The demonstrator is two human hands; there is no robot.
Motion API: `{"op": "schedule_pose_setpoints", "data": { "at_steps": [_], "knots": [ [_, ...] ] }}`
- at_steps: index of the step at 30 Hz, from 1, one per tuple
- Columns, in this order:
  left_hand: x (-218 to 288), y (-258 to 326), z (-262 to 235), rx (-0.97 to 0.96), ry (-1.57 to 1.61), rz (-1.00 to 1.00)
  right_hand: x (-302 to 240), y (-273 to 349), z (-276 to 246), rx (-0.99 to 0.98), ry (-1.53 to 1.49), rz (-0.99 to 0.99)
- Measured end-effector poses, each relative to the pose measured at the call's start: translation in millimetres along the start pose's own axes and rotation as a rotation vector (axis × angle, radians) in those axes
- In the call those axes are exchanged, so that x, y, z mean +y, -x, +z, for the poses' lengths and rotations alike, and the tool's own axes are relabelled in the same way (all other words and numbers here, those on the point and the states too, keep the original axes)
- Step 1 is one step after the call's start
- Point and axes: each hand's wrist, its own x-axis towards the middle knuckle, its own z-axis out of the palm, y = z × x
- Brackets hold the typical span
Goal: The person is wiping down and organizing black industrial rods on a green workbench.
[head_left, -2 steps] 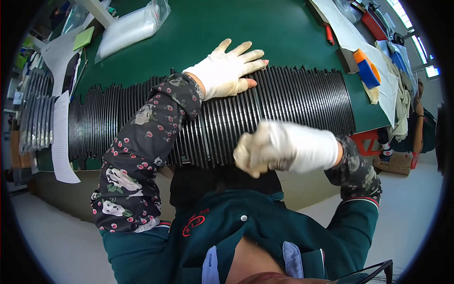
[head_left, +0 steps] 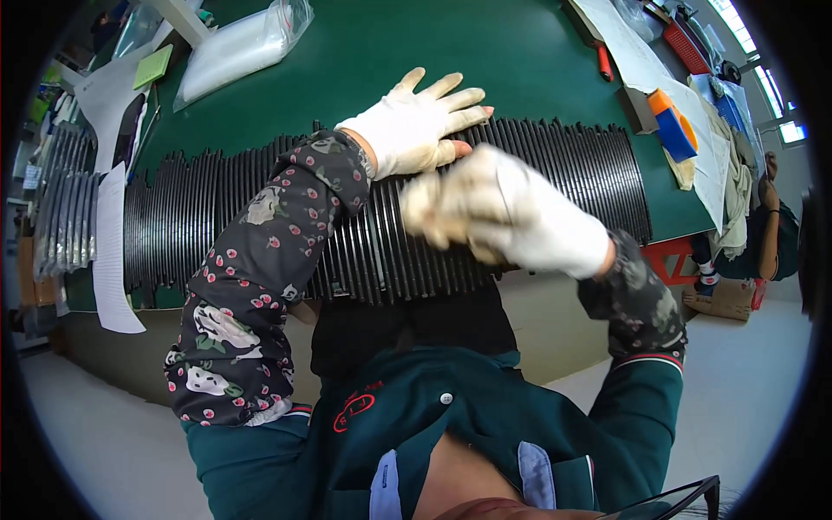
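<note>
On black ribbed strips (head_left: 555,173), left hand (head_left: 414,128) flat, right hand (head_left: 503,212) above

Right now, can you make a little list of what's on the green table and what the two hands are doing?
Table: green top
Main thing: long row of thin black strips laid side by side
Left hand: white glove, flat on the strips
Right hand: white glove, blurred, over the strips
Also there: clear plastic bag, orange and blue block, white paper

Single head-worn fisheye view, steeply downward and close over the green table (head_left: 520,61), edges bent.
</note>
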Motion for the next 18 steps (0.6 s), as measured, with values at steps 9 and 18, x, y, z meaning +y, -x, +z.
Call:
{"op": "schedule_pose_setpoints", "data": {
  "at_steps": [9, 18],
  "knots": [
    [13, -13, 0, -0.019, 0.060, -0.056, -4, 7, 17, -0.197, -0.231, -0.134],
    [14, -13, -4, 0.001, 0.052, -0.073, -13, 20, 32, -0.487, -0.283, -0.051]
  ]
}}
